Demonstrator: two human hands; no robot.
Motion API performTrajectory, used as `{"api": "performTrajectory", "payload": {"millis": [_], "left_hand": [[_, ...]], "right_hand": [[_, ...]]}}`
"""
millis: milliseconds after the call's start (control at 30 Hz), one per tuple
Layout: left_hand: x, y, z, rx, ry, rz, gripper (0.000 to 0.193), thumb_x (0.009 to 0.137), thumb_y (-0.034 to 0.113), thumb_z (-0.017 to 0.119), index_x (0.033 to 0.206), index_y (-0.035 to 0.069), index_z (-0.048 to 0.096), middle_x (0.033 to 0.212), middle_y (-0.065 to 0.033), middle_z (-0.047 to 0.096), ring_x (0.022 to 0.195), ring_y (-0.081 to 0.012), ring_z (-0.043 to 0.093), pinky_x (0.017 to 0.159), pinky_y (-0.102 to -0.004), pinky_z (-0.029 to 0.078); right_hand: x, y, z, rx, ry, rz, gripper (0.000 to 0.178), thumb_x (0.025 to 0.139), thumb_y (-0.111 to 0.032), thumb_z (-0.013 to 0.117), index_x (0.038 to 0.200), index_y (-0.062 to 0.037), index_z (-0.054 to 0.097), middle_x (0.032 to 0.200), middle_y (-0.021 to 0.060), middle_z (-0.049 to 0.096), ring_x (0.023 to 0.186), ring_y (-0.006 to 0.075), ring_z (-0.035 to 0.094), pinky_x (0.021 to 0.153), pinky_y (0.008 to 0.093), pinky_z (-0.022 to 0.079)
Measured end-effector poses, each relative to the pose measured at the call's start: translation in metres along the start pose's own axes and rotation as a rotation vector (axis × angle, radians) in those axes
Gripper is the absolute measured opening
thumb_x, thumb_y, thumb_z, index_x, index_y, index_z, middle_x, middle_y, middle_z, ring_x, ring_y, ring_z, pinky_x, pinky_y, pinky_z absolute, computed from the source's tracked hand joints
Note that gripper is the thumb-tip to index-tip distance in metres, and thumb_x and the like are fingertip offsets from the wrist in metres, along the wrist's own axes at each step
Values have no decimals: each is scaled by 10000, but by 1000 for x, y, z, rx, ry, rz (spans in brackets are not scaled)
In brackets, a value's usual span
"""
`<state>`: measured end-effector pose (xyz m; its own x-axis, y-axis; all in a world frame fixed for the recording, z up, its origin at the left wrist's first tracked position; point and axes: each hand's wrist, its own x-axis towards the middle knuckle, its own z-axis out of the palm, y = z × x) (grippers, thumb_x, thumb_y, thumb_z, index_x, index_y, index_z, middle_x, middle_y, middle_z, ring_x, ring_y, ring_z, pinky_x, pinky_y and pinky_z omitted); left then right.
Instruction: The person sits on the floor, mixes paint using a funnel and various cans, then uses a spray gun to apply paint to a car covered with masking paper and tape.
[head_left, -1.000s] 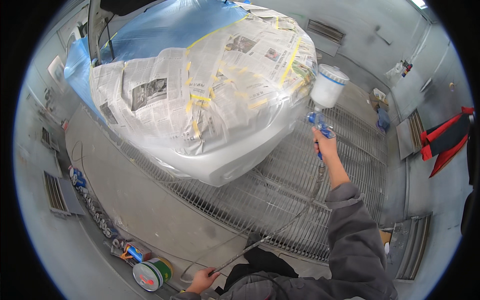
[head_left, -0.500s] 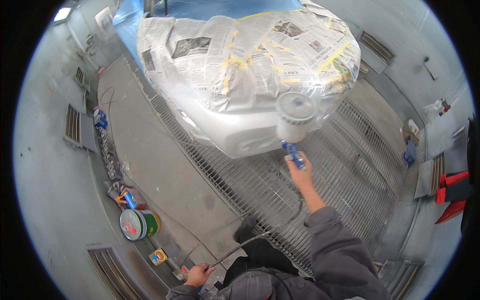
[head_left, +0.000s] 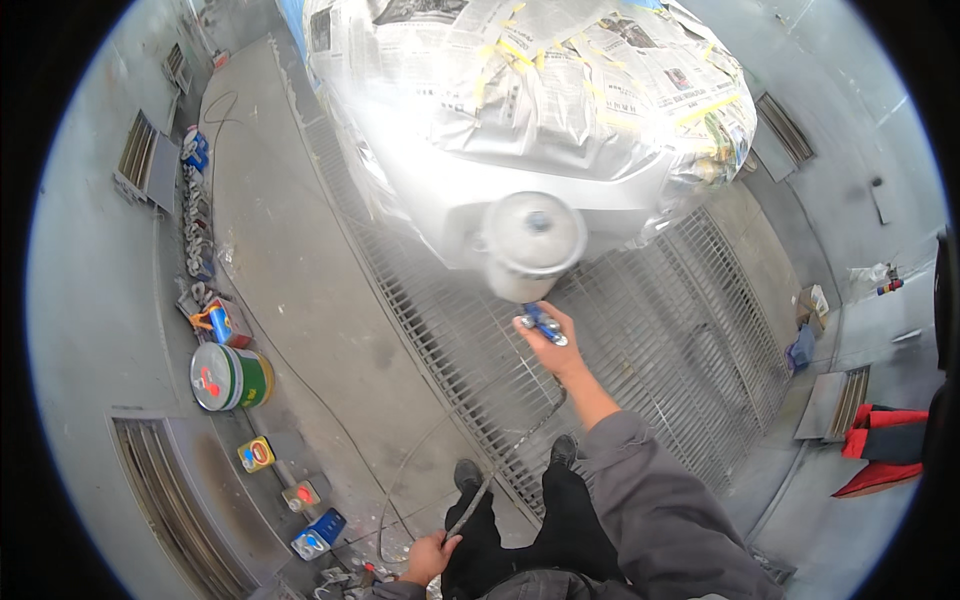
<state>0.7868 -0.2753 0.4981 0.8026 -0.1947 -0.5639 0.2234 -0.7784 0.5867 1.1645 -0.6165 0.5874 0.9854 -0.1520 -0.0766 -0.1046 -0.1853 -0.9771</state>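
Note:
My right hand (head_left: pixel 555 340) is wrapped round the blue and silver spray gun (head_left: pixel 545 324), held out in front of me. On top of the gun sits a round whitish paint cup (head_left: pixel 535 240) with a lid. Just beyond it is the car's pale bumper (head_left: pixel 420 200), smooth and silvery white. Newspaper masking (head_left: pixel 570 110) with yellow tape strips covers the car above the bumper. Low down, my left hand (head_left: pixel 430 556) is closed on the air hose (head_left: pixel 470 508), which runs toward the gun. A whitish haze hangs over the bumper's left part.
Steel floor grating (head_left: pixel 660 330) lies under the car and by my feet. A green and white bucket (head_left: pixel 232 377), a yellow can (head_left: pixel 257 454) and a blue can (head_left: pixel 319 534) stand along the left wall. Red and dark cloth (head_left: pixel 885 445) hangs at right. A thin hose trails over the left floor.
The spray gun has moved left across the bumper, and the haze there looks thicker. My view has shifted, showing both my feet and more cans at lower left.

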Motion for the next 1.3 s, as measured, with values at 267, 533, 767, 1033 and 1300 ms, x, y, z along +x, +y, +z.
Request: {"api": "performTrajectory", "payload": {"millis": [267,533,767,1033,1300], "left_hand": [[30,84,66,79,-74,-96,485,980,560,676,872,88,647,759,-211,700,778,-471,689,655,-571,522],[54,147,156,-40,119,-39,338,962,379,747,1071,63,705,866,-220,722,835,-451,700,709,-543,542],[56,181,220,-26,71,-74,377,1039,290,628,1390,163,583,1018,-212,720,866,-474,695,747,-565,557],[95,136,300,101,80,-42,407,1049,356,607,1419,191,566,874,-164,706,700,-407,702,595,-535,553],[124,121,299,138,138,-80,361,1028,323,635,1336,141,588,839,-125,705,694,-359,711,574,-495,557]], "right_hand": [[-8,75,-168,67,318,48,253,964,-199,797,855,-52,622,694,-44,587,630,48,517,561,266,414],[8,122,-300,167,433,48,237,996,-186,766,866,-82,598,672,-65,540,558,41,476,507,246,363],[14,179,-315,-56,694,-35,229,985,-184,771,914,-31,616,724,-3,600,656,96,555,601,299,446],[27,189,-169,-488,176,-570,343,788,-41,719,1120,-35,635,970,179,688,840,417,693,721,435,556],[31,247,-36,-572,-77,-608,408,746,-74,791,1121,-91,631,1009,131,712,864,393,715,716,460,573]]}}
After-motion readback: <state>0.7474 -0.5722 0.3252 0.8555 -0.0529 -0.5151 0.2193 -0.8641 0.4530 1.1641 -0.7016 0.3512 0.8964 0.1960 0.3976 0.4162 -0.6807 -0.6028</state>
